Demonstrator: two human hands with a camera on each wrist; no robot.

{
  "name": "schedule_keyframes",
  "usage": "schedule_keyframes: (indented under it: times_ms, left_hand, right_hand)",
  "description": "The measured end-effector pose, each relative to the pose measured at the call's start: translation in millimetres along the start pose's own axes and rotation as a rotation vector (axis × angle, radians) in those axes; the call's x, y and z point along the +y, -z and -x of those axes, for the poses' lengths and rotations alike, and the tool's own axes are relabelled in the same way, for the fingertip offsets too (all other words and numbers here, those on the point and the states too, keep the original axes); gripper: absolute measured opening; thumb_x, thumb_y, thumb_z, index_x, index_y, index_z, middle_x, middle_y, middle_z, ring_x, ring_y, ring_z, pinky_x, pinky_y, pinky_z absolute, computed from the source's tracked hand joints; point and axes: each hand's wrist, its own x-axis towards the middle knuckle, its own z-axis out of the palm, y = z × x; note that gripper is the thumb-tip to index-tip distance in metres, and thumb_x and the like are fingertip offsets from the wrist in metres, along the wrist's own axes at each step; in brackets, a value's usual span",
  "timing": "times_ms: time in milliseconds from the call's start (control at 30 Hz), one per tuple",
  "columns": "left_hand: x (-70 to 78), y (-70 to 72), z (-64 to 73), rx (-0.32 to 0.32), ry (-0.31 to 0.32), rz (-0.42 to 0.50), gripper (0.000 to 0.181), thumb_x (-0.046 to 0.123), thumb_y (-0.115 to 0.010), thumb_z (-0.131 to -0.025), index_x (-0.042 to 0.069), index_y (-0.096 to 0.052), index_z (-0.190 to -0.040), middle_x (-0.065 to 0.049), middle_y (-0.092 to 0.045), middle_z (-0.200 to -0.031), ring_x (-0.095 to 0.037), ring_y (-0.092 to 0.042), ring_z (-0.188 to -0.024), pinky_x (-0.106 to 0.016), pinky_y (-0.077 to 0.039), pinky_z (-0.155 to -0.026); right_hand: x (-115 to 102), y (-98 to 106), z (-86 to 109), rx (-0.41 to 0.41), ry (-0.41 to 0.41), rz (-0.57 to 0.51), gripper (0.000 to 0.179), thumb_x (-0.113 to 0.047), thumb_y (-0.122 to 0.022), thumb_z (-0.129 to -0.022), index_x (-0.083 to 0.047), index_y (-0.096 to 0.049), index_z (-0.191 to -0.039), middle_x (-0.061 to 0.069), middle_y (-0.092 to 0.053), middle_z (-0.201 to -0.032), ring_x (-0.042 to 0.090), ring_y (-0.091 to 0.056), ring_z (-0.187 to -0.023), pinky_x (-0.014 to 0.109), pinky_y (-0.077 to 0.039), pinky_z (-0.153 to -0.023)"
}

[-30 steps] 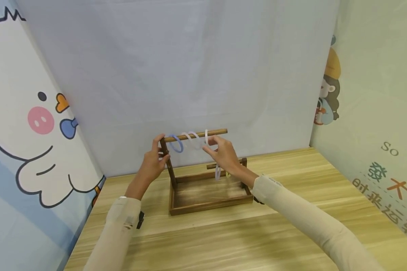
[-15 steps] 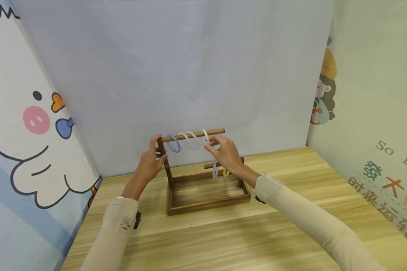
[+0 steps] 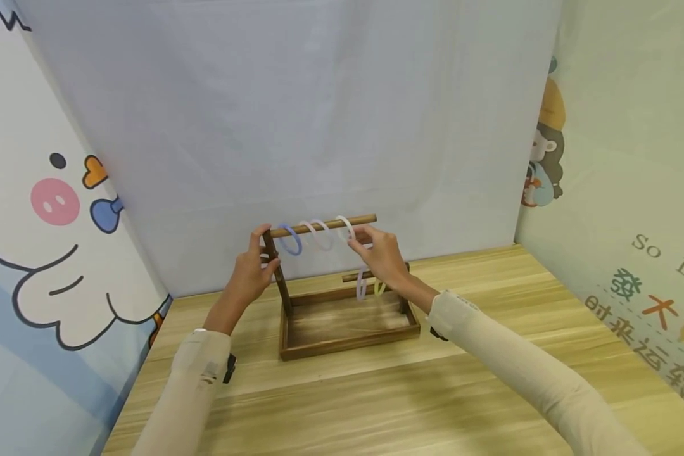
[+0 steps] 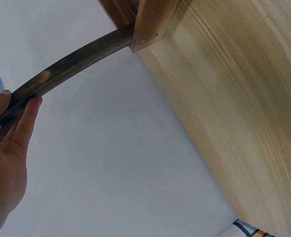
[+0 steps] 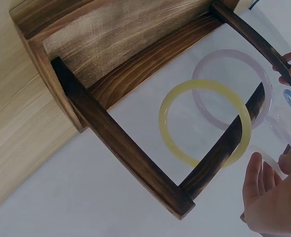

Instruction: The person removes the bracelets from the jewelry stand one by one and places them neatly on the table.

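A dark wooden rack has a tall post at its left, bearing an upper bar. My left hand grips that post near its top, thumb on one side and fingers on the other. With thumb and fingers my right hand pinches a white bangle that encircles the upper bar toward its free right end. Further left on this bar hang a blue bangle and two pale pinkish-lavender bangles. A lavender bangle and a yellow bangle hang on the lower bar.
Beneath the bars is the rack's shallow wooden tray, standing on a wood-grain table. A short post carries the lower bar at the right. A pale curtain rises behind; printed cartoon panels flank both sides.
The white bangle has turned from nearly edge-on to show more of its ring, while my right fingers shifted slightly right. My left hand keeps its grip on the post.
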Motion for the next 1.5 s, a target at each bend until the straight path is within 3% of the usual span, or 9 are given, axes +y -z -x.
schedule_keyframes:
  times_ms: [200,433,800,1033,1267,1500]
  left_hand:
    - [1.2,-1.1,-0.1,0.003,0.006,0.006,0.077,-0.008,-0.068,-0.097,0.012,-0.024,-0.156,-0.035,-0.068,-0.113,-0.047,-0.073,-0.099,-0.049,-0.066,-0.08]
    - [0.3,-1.2,0.1,0.001,0.008,0.003,0.078,-0.009,-0.067,-0.097,0.014,-0.023,-0.157,-0.036,-0.067,-0.113,-0.048,-0.073,-0.099,-0.049,-0.066,-0.081]
    - [4.4,0.5,-0.7,-0.002,0.029,-0.001,0.077,-0.008,-0.067,-0.097,0.012,-0.023,-0.157,-0.036,-0.066,-0.115,-0.048,-0.072,-0.101,-0.049,-0.066,-0.082]
    - [5.0,0.7,-1.5,0.003,0.018,-0.008,0.077,-0.008,-0.067,-0.097,0.012,-0.023,-0.157,-0.036,-0.066,-0.115,-0.048,-0.072,-0.1,-0.05,-0.066,-0.081]
    - [4.6,1.4,0.3,0.006,0.018,-0.007,0.078,-0.009,-0.067,-0.096,0.012,-0.023,-0.156,-0.036,-0.067,-0.113,-0.048,-0.072,-0.1,-0.048,-0.066,-0.08]
    - [6.8,2.0,1.7,0.002,0.025,-0.004,0.077,-0.008,-0.067,-0.097,0.012,-0.023,-0.157,-0.037,-0.066,-0.114,-0.048,-0.072,-0.1,-0.049,-0.066,-0.081]
  right_hand:
    - [0,1,-0.4,0.03,0.002,0.006,0.022,-0.008,-0.073,-0.099,0.001,-0.072,-0.119,0.015,-0.078,-0.101,0.028,-0.077,-0.095,0.037,-0.066,-0.079]
    - [1,4,-1.3,0.044,-0.002,-0.017,0.025,-0.006,-0.072,-0.099,0.006,-0.07,-0.121,0.019,-0.078,-0.1,0.031,-0.078,-0.085,0.033,-0.066,-0.064]
    - [-1,14,-1.0,0.023,-0.073,-0.06,0.028,-0.006,-0.07,-0.1,0.008,-0.069,-0.124,0.023,-0.076,-0.104,0.035,-0.076,-0.089,0.026,-0.065,-0.068]
    - [2,18,-2.0,0.016,-0.098,-0.088,0.027,-0.006,-0.069,-0.101,0.008,-0.068,-0.124,0.024,-0.075,-0.106,0.034,-0.077,-0.092,0.036,-0.067,-0.07]
    - [6,22,-1.2,0.013,-0.119,-0.095,0.027,-0.005,-0.069,-0.101,0.008,-0.069,-0.124,0.025,-0.075,-0.106,0.035,-0.077,-0.092,0.031,-0.066,-0.068]
    - [8,26,-0.9,0.018,-0.119,-0.09,0.029,-0.004,-0.068,-0.101,0.01,-0.067,-0.126,0.025,-0.075,-0.106,0.035,-0.077,-0.088,0.038,-0.067,-0.069]
